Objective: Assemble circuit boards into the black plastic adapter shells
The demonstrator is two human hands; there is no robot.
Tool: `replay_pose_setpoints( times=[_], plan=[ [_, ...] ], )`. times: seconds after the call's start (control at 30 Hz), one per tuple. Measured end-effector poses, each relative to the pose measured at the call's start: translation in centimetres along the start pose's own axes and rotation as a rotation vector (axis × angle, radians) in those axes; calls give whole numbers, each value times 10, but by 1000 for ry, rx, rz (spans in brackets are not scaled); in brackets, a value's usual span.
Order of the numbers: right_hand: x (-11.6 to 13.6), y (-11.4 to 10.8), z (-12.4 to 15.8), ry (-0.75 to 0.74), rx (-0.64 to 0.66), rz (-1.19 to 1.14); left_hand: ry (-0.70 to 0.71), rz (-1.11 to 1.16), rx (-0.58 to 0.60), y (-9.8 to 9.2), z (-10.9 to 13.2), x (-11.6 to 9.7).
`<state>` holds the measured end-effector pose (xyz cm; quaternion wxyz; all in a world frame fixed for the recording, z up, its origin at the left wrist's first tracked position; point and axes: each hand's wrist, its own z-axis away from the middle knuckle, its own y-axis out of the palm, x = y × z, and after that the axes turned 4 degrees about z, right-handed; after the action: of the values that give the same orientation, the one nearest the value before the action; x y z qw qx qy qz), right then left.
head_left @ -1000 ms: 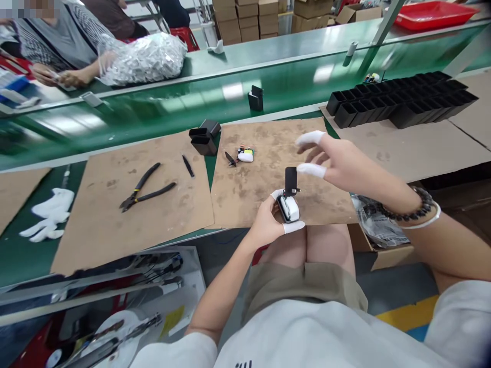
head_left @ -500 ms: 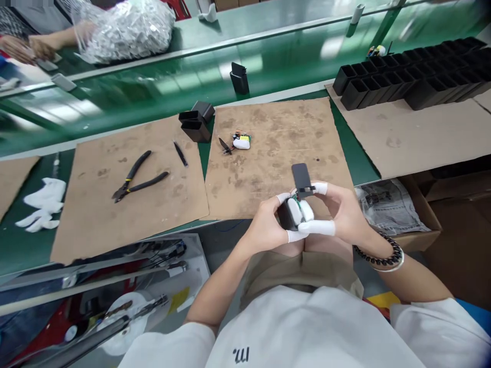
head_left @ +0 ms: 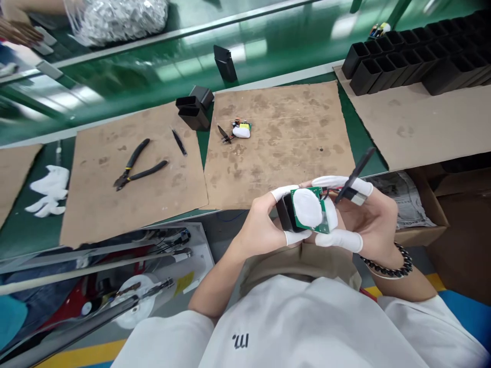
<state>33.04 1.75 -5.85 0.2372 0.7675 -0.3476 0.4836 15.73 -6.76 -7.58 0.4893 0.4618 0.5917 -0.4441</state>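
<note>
My left hand, with white finger cots on thumb and finger, is closed around a black plastic case. At the case's open end sits a green circuit board bearing white padded lumps. My right hand, also in finger cots, grips this board by its right end. A flat black end plate hangs from the board by short wires and stands tilted above my right fingers. How far the board reaches into the case is partly hidden.
On the cardboard lie another circuit board, pliers and black tweezers. Black cases stand behind, with rows of them at right. White gloves lie left. A co-worker's hand is across the bench.
The board and case have turned, so the board's broad green face now shows. My right hand has moved right, and the end plate has swung to the right and tilted.
</note>
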Motion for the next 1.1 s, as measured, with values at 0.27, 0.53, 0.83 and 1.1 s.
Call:
replay_pose_setpoints(
  times=[0.27,0.53,0.83,1.1],
  plan=[
    [11,4,0,-96,-9,197,179,-56,51,-9,0,-4],
    [10,10,3,-72,-19,94,218,-106,60,-9,0,-11],
    [4,14,5,-67,-33,39,257,-175,65,-11,1,-16],
    [-1,10,7,-75,-30,72,251,-184,58,-10,2,-17]
  ],
)
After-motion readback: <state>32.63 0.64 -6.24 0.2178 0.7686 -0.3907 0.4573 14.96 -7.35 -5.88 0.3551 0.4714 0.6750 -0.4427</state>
